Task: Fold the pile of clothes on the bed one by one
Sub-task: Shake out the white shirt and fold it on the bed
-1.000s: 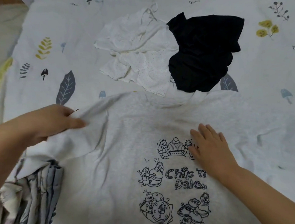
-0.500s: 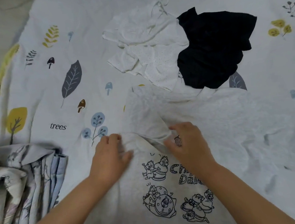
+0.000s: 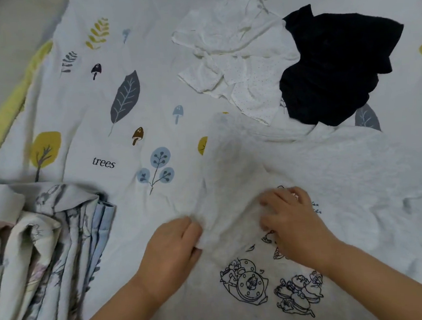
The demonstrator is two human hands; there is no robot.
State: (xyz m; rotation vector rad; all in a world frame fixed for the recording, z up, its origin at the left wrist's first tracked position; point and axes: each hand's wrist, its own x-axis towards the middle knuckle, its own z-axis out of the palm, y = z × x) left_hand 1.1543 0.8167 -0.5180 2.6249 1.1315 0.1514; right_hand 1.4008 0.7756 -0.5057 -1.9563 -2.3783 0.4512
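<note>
- The pale grey sweatshirt with black cartoon print (image 3: 307, 177) lies spread on the bed, nearest the viewer.
- The left hand (image 3: 171, 248) pinches its folded-in sleeve; the right hand (image 3: 293, 219) presses there, fingers curled on cloth.
- A striped folded stack (image 3: 47, 248) sits left.
- Farther: a white dotted garment (image 3: 234, 57) touching a crumpled black garment (image 3: 336, 64) on the leaf-printed sheet (image 3: 128, 146).

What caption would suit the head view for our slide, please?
Both hands, left and right, fold a grey cartoon-print shirt on the bed.

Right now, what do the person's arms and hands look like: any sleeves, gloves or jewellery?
Both forearms are bare as far as the picture shows, with no sleeves in view. The left hand and right hand wear no gloves, and no rings, watch or bracelets are visible.
</note>
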